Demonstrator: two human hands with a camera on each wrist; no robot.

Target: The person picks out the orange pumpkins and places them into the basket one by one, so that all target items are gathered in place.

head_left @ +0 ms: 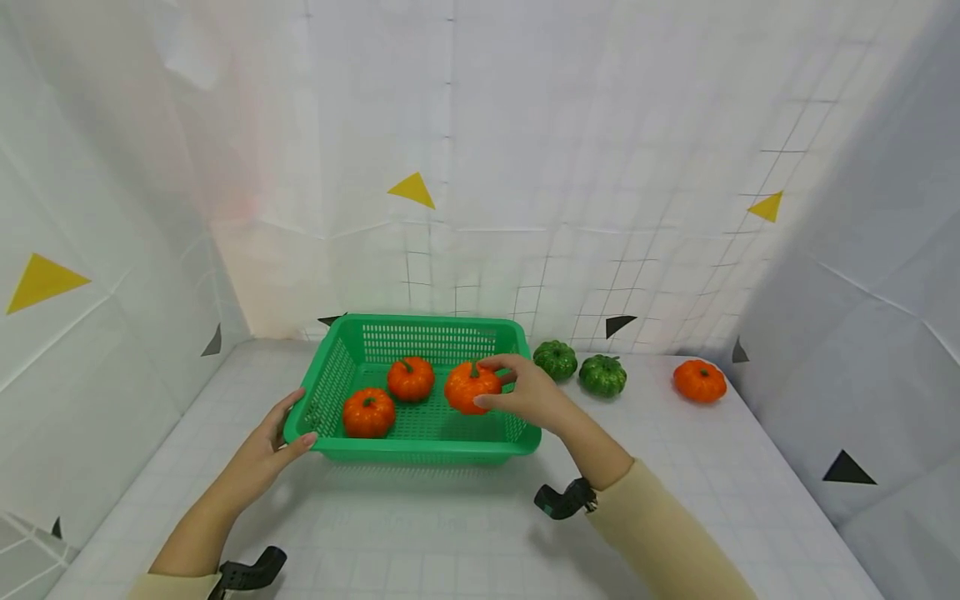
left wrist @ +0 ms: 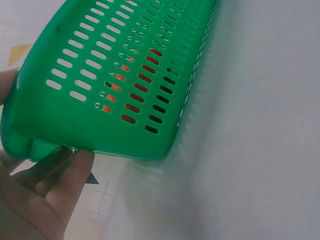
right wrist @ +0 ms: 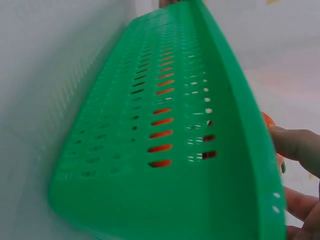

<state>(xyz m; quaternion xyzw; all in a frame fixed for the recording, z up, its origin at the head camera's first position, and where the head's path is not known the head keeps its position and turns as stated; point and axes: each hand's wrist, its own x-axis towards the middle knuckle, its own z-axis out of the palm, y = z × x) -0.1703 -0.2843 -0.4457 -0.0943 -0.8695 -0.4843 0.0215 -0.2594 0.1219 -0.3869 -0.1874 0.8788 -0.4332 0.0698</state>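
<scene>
A green slotted plastic basket (head_left: 420, 452) stands on the table. My left hand (head_left: 262, 454) grips its left rim near the front corner, thumb on top; in the left wrist view its fingers (left wrist: 75, 175) reach under the rim. Over the basket's right part, my right hand (head_left: 528, 392) holds a small orange pumpkin (head_left: 467, 388) between thumb and fingers. Two more orange pumpkins lie in the basket, one at the front left (head_left: 369, 413) and another farther back (head_left: 411, 379). In the right wrist view the basket wall (right wrist: 215, 150) hides most of the held pumpkin (right wrist: 267, 120).
Right of the basket sit two green pumpkins, a farther one (head_left: 555, 361) and a nearer one (head_left: 602, 377). Another orange pumpkin (head_left: 700, 382) lies near the table's right edge. White sheeting (head_left: 525, 167) walls in the back and both sides.
</scene>
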